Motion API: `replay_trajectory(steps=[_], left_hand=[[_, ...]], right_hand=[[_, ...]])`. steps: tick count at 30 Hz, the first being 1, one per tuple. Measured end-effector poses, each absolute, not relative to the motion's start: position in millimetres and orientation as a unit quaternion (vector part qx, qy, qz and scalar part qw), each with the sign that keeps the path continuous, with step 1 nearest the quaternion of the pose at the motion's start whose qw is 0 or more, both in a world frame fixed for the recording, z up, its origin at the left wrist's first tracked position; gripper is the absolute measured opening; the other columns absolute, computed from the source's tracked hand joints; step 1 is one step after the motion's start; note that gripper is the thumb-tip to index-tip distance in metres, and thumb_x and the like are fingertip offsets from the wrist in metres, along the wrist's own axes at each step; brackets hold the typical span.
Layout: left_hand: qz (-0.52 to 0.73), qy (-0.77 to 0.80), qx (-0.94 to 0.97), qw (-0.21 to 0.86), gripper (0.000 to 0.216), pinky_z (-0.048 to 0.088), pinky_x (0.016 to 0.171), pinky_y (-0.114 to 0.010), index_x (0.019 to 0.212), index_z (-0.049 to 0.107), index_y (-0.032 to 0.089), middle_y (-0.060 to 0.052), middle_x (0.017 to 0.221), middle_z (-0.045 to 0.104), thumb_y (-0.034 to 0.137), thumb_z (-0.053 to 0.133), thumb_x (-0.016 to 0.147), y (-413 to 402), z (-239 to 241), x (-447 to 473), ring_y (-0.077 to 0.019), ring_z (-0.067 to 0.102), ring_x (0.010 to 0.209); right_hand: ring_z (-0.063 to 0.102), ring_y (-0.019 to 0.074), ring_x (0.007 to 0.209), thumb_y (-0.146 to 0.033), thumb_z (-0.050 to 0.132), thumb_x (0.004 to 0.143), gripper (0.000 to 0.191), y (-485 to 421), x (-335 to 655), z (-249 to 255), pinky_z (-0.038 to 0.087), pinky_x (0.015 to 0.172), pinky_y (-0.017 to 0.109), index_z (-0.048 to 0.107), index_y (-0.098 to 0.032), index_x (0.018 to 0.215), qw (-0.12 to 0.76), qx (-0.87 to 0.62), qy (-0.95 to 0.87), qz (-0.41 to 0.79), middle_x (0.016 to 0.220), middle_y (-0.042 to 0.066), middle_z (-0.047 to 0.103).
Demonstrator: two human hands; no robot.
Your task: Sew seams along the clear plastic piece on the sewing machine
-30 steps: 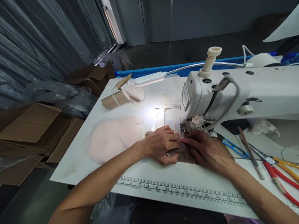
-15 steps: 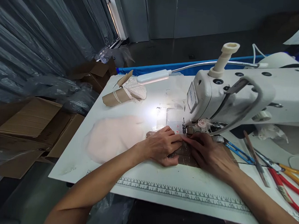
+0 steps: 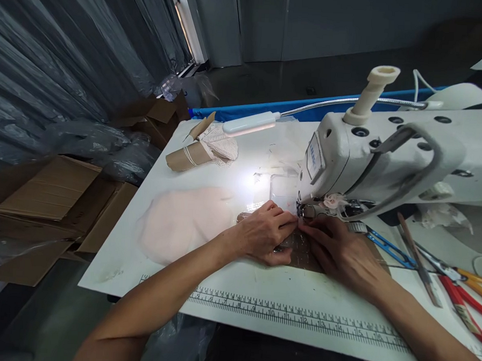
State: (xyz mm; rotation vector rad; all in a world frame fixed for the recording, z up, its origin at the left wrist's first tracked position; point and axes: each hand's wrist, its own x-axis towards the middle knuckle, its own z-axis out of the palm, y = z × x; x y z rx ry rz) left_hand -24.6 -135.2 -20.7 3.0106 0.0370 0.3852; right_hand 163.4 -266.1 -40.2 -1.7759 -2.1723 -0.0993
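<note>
At the presser foot point(image 3: 306, 212) of a white sewing machine point(image 3: 335, 158), my two hands meet fingertip to fingertip. My left hand point(image 3: 264, 233) is closed, thumb and fingers bent, just left of the foot. From the other side, my right hand point(image 3: 338, 247) has its fingers pinched close to the needle area. Whatever lies between the fingertips is too small and too covered to name. Under the hands is a brownish, shiny plate or sheet point(image 3: 302, 254). A sheer pale pink fabric point(image 3: 186, 221) lies on the table left of my left hand.
A brown paper roll with lace point(image 3: 189, 155) lies at the back left under a lamp point(image 3: 250, 124). On the right are a blue tool point(image 3: 391, 247), tweezers point(image 3: 418, 260) and red-handled scissors point(image 3: 462, 308). Open cardboard boxes point(image 3: 46, 192) stand left of the table point(image 3: 139, 275).
The view has shifted slightly, so the machine sits a little further right. Both hands keep nearly the same place at the foot, fingertips still close together.
</note>
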Motion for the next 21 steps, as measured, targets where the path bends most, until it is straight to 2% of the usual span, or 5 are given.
replay_trajectory(steps=[5,9,13,17,21], left_hand=[[0.125,0.026,0.989,0.073,0.047,0.041,0.087,-0.043,0.114,0.061,0.009,-0.014,0.117,0.060,0.040,0.051,0.082,-130.1,-20.4,-24.5,-0.0241,0.057,0.090],[0.119,0.042,0.988,0.085,0.046,0.039,0.091,-0.044,0.117,0.061,0.010,-0.013,0.122,0.058,0.040,0.048,0.084,-126.3,-17.6,-23.9,-0.0240,0.057,0.095],[0.111,0.050,0.988,0.093,0.047,0.038,0.092,-0.044,0.118,0.060,0.012,-0.011,0.121,0.059,0.041,0.048,0.084,-122.3,-15.8,-22.5,-0.0231,0.058,0.093],[0.109,0.055,0.988,0.094,0.049,0.036,0.092,-0.044,0.121,0.059,0.011,-0.012,0.119,0.060,0.042,0.047,0.084,-119.0,-15.6,-21.1,-0.0220,0.058,0.090],[0.105,0.061,0.988,0.093,0.048,0.035,0.092,-0.045,0.118,0.061,0.011,-0.012,0.117,0.060,0.042,0.048,0.084,-117.9,-15.3,-20.0,-0.0225,0.057,0.090]], right_hand=[[0.063,0.0227,0.070,-0.027,0.040,0.095,0.038,-265.7,162.0,-41.6,0.038,0.053,0.030,0.062,-0.023,0.125,0.140,-0.632,-0.759,-0.070,0.098,0.013,0.067],[0.063,0.0223,0.072,-0.027,0.039,0.096,0.038,-266.9,162.1,-41.3,0.042,0.054,0.031,0.060,-0.024,0.127,0.149,-0.638,-0.753,-0.064,0.105,0.012,0.066],[0.065,0.0213,0.076,-0.030,0.039,0.097,0.036,-269.2,162.9,-40.1,0.049,0.058,0.033,0.061,-0.025,0.125,0.221,-0.677,-0.702,0.003,0.114,0.010,0.064],[0.066,0.0226,0.084,-0.036,0.042,0.096,0.033,-269.2,164.2,-38.9,0.053,0.068,0.034,0.063,-0.023,0.116,0.298,-0.716,-0.626,0.082,0.103,0.007,0.067],[0.062,0.0257,0.102,-0.042,0.044,0.094,0.034,-264.2,173.0,-32.8,0.053,0.082,0.037,0.062,-0.022,0.114,0.326,-0.714,-0.602,0.148,0.109,0.008,0.066]])
